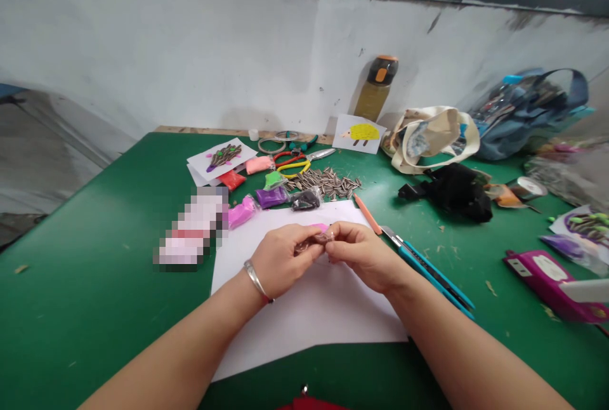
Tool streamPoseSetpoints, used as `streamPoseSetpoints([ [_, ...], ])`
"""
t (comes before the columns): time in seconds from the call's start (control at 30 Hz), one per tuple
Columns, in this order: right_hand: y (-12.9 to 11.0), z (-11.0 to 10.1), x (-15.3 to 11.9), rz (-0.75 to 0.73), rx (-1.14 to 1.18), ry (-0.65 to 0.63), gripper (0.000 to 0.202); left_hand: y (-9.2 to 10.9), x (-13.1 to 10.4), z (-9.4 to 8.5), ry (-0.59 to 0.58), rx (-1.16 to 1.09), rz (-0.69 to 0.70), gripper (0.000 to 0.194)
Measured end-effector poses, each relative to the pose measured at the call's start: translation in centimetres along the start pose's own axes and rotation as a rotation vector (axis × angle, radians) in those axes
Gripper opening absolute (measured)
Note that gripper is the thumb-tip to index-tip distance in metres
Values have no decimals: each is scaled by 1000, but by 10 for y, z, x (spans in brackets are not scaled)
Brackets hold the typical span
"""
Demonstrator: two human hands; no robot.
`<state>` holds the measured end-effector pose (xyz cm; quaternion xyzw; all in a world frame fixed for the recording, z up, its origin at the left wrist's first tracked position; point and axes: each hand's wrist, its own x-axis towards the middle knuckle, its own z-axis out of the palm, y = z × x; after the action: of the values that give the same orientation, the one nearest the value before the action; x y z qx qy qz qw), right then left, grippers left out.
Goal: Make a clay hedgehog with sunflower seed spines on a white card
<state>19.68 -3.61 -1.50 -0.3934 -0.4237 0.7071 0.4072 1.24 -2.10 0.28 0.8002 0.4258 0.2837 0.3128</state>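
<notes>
Between my two hands is a small clear packet of brown modelling clay (307, 243). My left hand (278, 259) wraps its fingers round the packet's body. At the packet's right end, my right hand (358, 252) pinches the plastic between thumb and fingers. Something bright pink (320, 228) shows just behind the fingers. Both hands are over a white sheet of paper (304, 315). Beyond them lie packets of black clay (306, 198), purple clay (272, 196) and pink clay (242, 211), with a pile of striped sunflower seeds (328, 183) behind.
Right of the paper lie a blue utility knife (428, 270) and an orange pen-like tool (367, 213). Pliers (295, 165) and several craft pictures are at the back. A bottle (375, 89), a cream bag (431, 140), a black bag (457, 194) and a magenta device (547, 277) stand around the green table (95, 257).
</notes>
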Motion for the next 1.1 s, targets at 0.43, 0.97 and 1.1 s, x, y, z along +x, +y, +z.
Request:
streamPoseSetpoints([
  [0.43, -3, -1, 1, 59, 207, 1, 19, 4, 1, -3, 26, -52, -47, 20],
  [0.97, -3, -3, 1, 95, 297, -12, 8, 3, 2, -3, 15, -48, -58, 19],
  [1.1, -1, -4, 2, 86, 308, -5, 10, 3, 1, -3, 2, -67, -69, 20],
])
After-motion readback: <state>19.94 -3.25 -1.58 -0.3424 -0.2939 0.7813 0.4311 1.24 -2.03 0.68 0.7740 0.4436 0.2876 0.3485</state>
